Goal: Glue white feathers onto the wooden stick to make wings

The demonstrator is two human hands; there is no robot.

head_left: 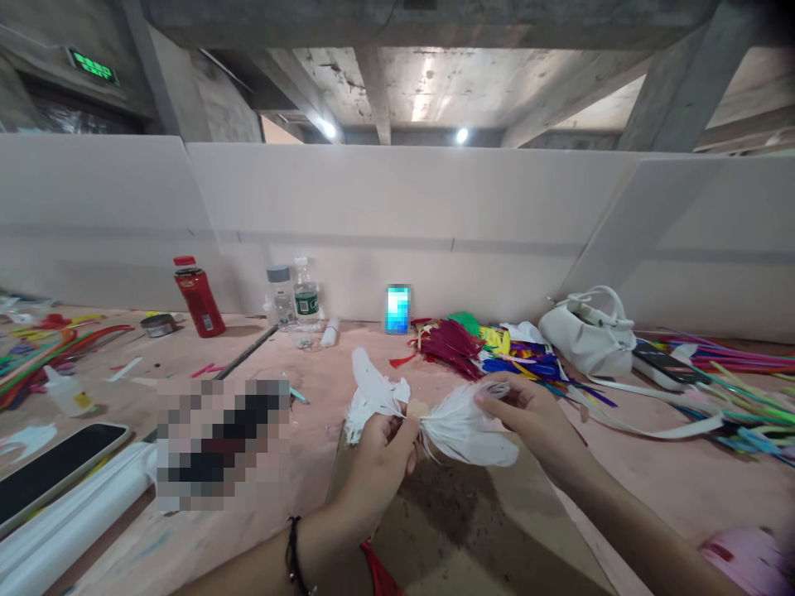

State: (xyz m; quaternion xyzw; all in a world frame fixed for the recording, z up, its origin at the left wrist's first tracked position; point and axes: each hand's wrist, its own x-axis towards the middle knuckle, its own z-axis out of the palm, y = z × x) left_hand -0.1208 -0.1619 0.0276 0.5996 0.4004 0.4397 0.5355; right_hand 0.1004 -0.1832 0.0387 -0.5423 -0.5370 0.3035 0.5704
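My left hand (380,459) pinches the narrow middle of a piece made of white feathers, above a brown board (490,538). One bunch of white feathers (371,396) fans up and left from the fingers; a second, larger bunch (467,430) spreads to the right. My right hand (527,407) closes thumb and fingers on the upper edge of that right bunch. A small beige piece (418,408) shows between the two bunches. My left fingers hide part of the join. A bit of red material (380,573) lies near the board's front left.
Behind the feathers stand a lit phone (397,309), clear bottles (306,298) and a red bottle (199,302). Dark red tassels (450,348) and a white handbag (587,335) lie at back right. Another phone (59,468) and a white roll (80,517) are left.
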